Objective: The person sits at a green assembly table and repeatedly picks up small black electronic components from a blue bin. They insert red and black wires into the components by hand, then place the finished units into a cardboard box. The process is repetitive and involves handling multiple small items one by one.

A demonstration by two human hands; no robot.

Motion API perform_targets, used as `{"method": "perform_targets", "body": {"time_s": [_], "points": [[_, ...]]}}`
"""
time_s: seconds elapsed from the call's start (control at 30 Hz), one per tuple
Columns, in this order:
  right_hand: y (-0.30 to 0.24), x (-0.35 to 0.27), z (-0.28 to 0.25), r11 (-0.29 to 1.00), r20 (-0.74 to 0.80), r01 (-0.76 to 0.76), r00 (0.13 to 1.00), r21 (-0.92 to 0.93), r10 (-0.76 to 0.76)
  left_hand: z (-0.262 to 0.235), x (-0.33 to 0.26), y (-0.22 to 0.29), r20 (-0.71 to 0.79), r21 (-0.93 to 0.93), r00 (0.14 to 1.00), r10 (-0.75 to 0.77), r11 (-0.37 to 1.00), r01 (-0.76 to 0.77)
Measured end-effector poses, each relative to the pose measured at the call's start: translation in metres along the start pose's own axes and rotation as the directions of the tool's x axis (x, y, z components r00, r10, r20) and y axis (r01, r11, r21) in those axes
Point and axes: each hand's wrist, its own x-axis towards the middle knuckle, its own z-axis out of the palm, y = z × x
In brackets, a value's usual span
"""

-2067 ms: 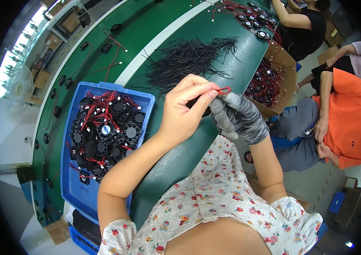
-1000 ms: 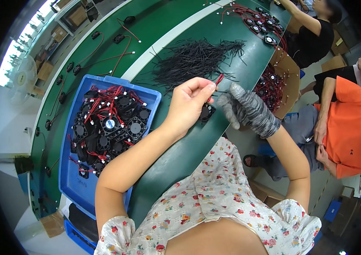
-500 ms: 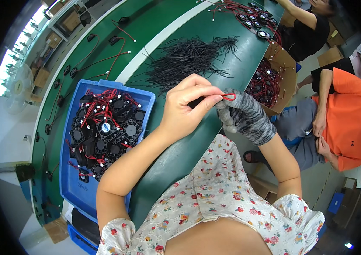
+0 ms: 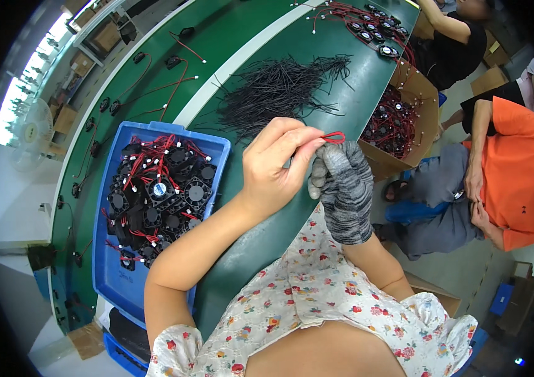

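Over the near part of the green bench, my bare left hand (image 4: 279, 164) is closed, pinching a folded loop of red wire (image 4: 334, 137) between thumb and fingertips. The loop sticks out to the right of the pinch. My right hand (image 4: 345, 188), in a grey knitted glove, sits just below and right of it with fingers curled together, close against the left thumb. Whatever it may hold is hidden. Beyond my hands lies a heap of thin black ties (image 4: 273, 91). On the left, a blue tray (image 4: 119, 286) holds many small black fans (image 4: 160, 188) with red leads and white connectors.
A cardboard box (image 4: 427, 100) of wired fans stands at the bench's right edge. More fans (image 4: 373, 28) lie on the far end. Single fans with leads rest along the green strip (image 4: 135, 88) at left. A person in orange (image 4: 521, 169) sits at right; another in black is farther off.
My right hand has swung down and left, its wrist now lower and its fingers pointing up. My left hand has shifted slightly left, still pinching the red wire loop.
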Motion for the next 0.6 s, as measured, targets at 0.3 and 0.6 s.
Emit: {"method": "perform_targets", "body": {"time_s": [0.3, 0.6], "points": [[-0.018, 0.01, -0.026, 0.842, 0.406, -0.465, 0.849, 0.273, 0.338, -0.002, -0.002, -0.001, 0.073, -0.12, 0.993, -0.096, 0.987, 0.104], [-0.014, 0.012, -0.033, 0.82, 0.467, -0.508, 0.811, 0.265, 0.352, -0.004, 0.001, 0.001, 0.138, -0.173, 0.988, -0.068, 0.981, 0.091]]}}
